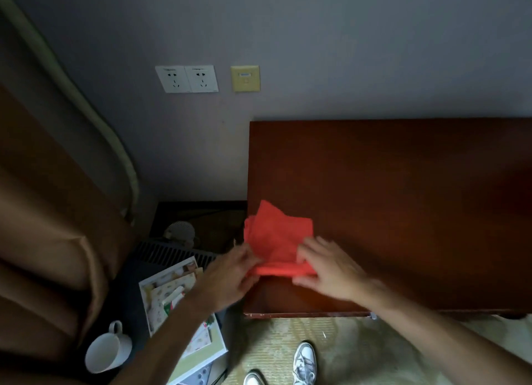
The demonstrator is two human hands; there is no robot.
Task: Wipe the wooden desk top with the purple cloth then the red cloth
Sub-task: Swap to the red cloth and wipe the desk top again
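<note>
Where the grey wall (316,39) meets the floor, a brown curtain (43,226) is seen filling the left side, its pale edge trailing down towards the corner. Against the wall the wooden desk top (403,212) is set, dark reddish, its near edge chipped pale at the left corner. Patterned carpet (359,350) is visible below the desk's front edge. Left of the desk, a dark low unit (178,255) with a ribbed grille is noted, and on it printed sheets (169,292) partly hidden by the left forearm. A white mug (108,351) is placed at the near-left of that unit, beside the curtain. The red cloth (277,238) is found crumpled on the desk's near-left corner, one fold overhanging the left edge. The left hand (230,278) is held at the cloth's left border, fingers curled onto the fabric; motion blur prevents more detail. The right hand (328,266) is laid on the cloth's near-right part, fingers spread fairly flat. Two white sockets (187,78) and a yellow plate (245,78) are fixed on the wall. White shoes (304,361) are seen below.
</note>
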